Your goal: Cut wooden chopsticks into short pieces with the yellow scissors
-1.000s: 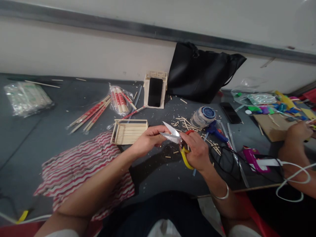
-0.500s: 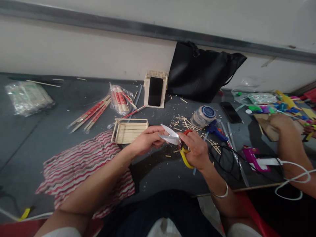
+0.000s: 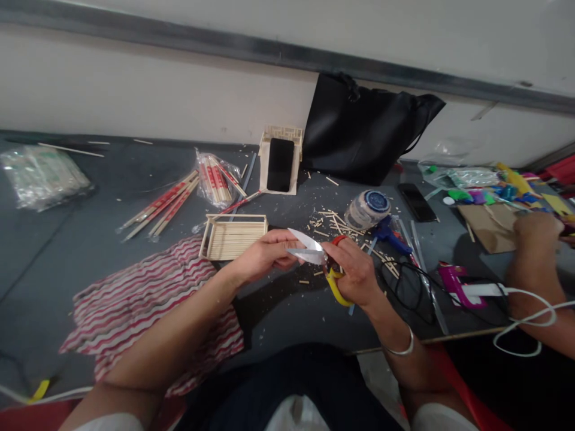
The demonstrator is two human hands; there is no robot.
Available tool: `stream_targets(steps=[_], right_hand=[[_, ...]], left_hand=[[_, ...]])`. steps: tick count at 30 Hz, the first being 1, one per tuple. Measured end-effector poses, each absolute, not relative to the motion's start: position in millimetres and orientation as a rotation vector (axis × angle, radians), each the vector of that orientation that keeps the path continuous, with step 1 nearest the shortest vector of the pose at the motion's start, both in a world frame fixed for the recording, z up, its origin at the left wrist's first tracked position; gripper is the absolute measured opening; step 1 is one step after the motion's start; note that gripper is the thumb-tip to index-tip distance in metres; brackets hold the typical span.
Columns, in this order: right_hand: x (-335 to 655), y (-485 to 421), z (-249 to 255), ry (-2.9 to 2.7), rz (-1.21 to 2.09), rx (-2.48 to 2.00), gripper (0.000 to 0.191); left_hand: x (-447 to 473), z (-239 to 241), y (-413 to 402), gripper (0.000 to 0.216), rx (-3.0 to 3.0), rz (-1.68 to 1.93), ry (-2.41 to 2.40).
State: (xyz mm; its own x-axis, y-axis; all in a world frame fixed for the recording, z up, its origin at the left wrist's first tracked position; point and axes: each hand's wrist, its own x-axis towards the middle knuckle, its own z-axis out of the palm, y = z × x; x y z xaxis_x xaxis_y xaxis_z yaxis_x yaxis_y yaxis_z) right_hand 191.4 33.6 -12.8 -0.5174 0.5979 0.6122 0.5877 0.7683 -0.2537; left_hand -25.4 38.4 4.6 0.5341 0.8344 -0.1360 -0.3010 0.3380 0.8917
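Observation:
My right hand [image 3: 354,270] grips a pair of scissors [image 3: 309,248] by its red and yellow handles, the blades slightly apart and pointing left. Beside the blade tips, the fingers of my left hand [image 3: 267,254] are pinched together. Whatever they hold is too small or hidden to make out. Just behind my left hand rests a small tray-like frame [image 3: 236,239] made of thin wooden sticks. Cut stick pieces [image 3: 336,224] lie scattered on the dark table beyond the scissors.
A jar with a blue lid [image 3: 368,209], a blue glue gun [image 3: 392,236] and cables lie to the right. Wrapped chopsticks [image 3: 166,203] and a striped cloth [image 3: 148,305] are left. At the back stand a phone [image 3: 281,164] and black bag [image 3: 359,131]. A co-worker's hand [image 3: 536,230] is far right.
My hands and the scissors keep nearly the same pose, the blades perhaps a little closer together. The co-worker's hand has moved right, off the brown cardboard. The whole view has shifted slightly.

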Motion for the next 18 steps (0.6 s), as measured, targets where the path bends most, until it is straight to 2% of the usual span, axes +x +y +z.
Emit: stream_targets(steps=[4,8,12,15,18], right_hand=[[191,37,-25,-2.200,0.006,-0.955,0.033],[194,47,-32,-2.007,0.059,-1.203,0.023],[197,54,-34,-1.847,0.093,-1.341,0.026],[196,55,-36,-1.856,0.118,-1.357,0.028],[192,53,-38,-1.870,0.131,-1.327,0.026]], left_hand=[[-30,12,42,0.024,1.110,0.788,0.807],[-32,21,45,0.022,1.722,0.759,1.318],[-22,17,43,0.027,2.154,0.292,1.740],[-11,9,40,0.033,2.244,-0.032,1.777],[-3,1,38,0.037,2.274,-0.146,1.763]])
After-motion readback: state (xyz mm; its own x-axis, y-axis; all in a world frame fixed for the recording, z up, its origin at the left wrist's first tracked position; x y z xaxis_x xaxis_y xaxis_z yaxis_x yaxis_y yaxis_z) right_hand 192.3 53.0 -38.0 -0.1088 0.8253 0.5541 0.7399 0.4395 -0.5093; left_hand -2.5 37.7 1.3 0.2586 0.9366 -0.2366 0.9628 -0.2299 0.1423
